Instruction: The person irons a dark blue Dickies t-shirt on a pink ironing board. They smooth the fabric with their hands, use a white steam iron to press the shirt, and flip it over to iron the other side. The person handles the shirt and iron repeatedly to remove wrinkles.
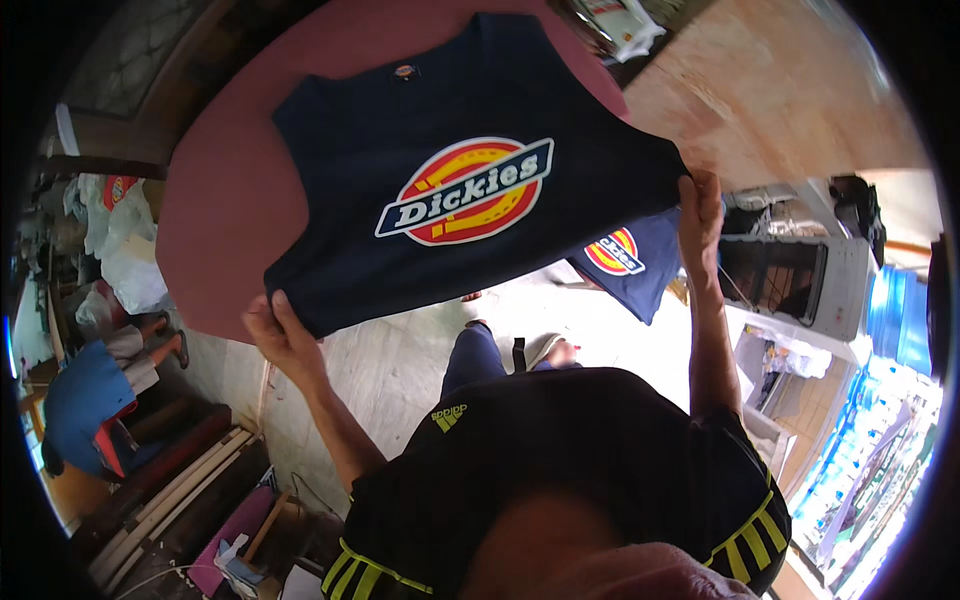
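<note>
- I see a navy sleeveless shirt (440, 120) spread over a rounded maroon tabletop (235, 220) at the person's twelve o'clock, its red-and-yellow print (465, 192) facing up.
- The left hand (285, 335) pinches the shirt's edge at its eight o'clock.
- The right hand (700, 222) grips its edge at three.
- Another navy printed garment (640, 285) hangs at the shirt's four.
- Farther out at eight, a co-worker in blue (80, 400) bends over.

I assess the premises as a small garment workshop. Evidence noted: a rounded maroon worktop (225, 220) beneath the dark printed sleeveless shirt (440, 120) I hold, a second garment (655, 285) with a similar print, filled plastic bags (138, 275), wooden slats (170, 492) and another person (80, 405) at left.
</note>
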`<action>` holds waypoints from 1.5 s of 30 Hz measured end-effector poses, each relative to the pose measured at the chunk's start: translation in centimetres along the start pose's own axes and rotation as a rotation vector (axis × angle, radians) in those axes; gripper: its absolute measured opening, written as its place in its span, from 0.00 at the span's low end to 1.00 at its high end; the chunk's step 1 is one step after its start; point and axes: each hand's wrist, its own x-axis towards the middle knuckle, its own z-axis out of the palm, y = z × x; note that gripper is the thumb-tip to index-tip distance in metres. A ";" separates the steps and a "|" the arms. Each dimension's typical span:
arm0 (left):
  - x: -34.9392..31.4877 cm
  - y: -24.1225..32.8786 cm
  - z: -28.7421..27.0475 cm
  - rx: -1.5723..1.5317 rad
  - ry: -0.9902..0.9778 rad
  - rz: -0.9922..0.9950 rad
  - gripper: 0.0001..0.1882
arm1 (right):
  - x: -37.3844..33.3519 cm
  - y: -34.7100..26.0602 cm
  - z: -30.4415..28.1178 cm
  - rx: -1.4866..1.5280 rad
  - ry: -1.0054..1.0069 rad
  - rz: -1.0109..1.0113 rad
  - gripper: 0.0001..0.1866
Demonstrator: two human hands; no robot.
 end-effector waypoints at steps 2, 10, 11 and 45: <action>-1.0 2.8 0.8 -0.151 0.006 0.096 0.09 | -3.3 0.9 -5.0 0.167 0.017 0.100 0.03; -2.0 11.2 2.3 -0.363 -0.560 -0.285 0.14 | -12.3 -2.7 -22.9 0.486 0.138 0.398 0.09; -2.7 12.9 3.4 -0.327 -0.659 -0.324 0.17 | -12.9 -2.5 -24.6 0.451 0.135 0.432 0.10; -21.0 -21.3 42.1 -0.310 -0.546 -0.487 0.09 | -40.1 34.7 -9.0 -0.271 0.271 0.569 0.07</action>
